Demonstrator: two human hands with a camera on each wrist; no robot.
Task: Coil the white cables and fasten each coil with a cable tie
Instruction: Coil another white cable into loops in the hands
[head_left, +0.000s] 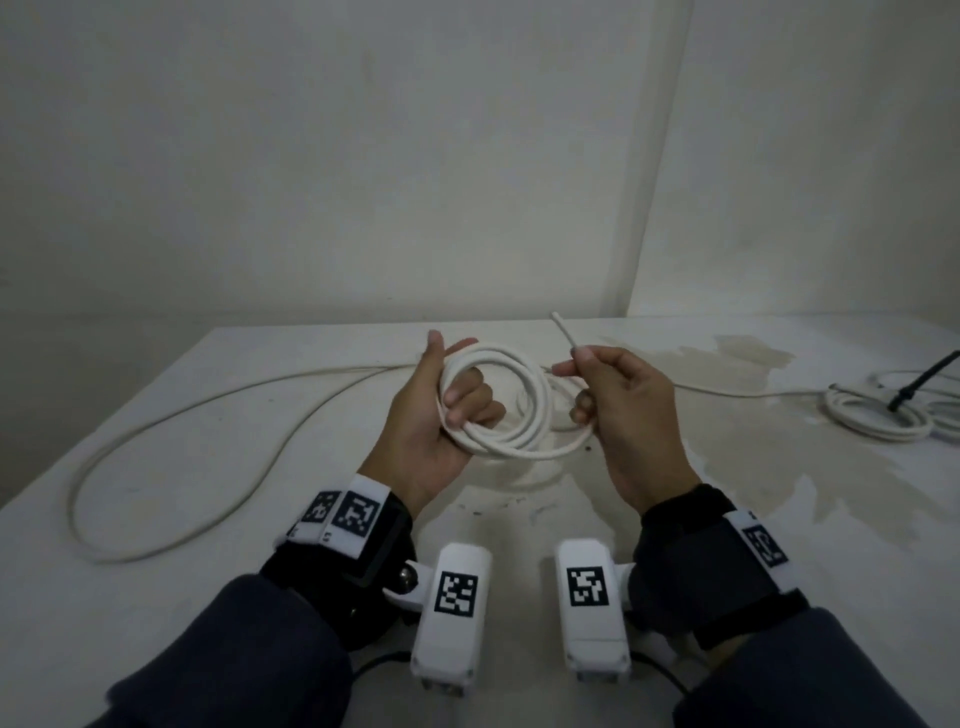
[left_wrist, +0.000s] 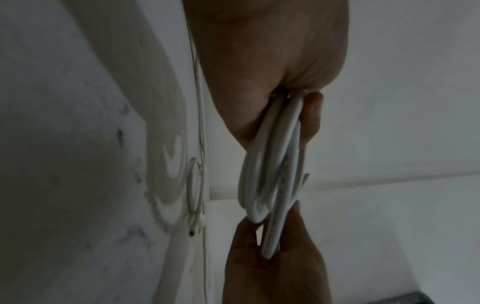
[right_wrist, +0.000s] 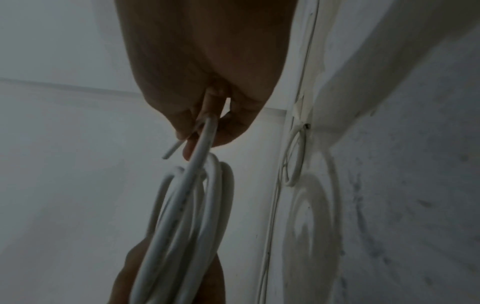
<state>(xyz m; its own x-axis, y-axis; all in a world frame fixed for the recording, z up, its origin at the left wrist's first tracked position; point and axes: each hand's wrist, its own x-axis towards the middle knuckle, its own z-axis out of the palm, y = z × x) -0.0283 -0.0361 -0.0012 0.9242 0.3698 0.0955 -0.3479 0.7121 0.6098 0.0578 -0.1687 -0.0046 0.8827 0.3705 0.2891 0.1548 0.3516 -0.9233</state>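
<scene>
In the head view my left hand (head_left: 457, 402) holds a coil of white cable (head_left: 511, 446) above the table, with its fingers curled through the loops. My right hand (head_left: 576, 376) pinches the cable's free end (head_left: 562, 326), which points up and away just right of the coil. In the left wrist view the coil (left_wrist: 272, 164) hangs edge-on from my left hand (left_wrist: 259, 61), with the right hand (left_wrist: 272, 271) below it. The right wrist view has my right hand (right_wrist: 207, 72) gripping the strand near its cut tip (right_wrist: 171, 152) above the coil (right_wrist: 187, 226).
A second loose white cable (head_left: 119, 560) loops across the left of the white table (head_left: 260, 519). At the far right lies a coiled white cable (head_left: 878, 423) with a black cable tie (head_left: 919, 387) on it. Walls close the back and right.
</scene>
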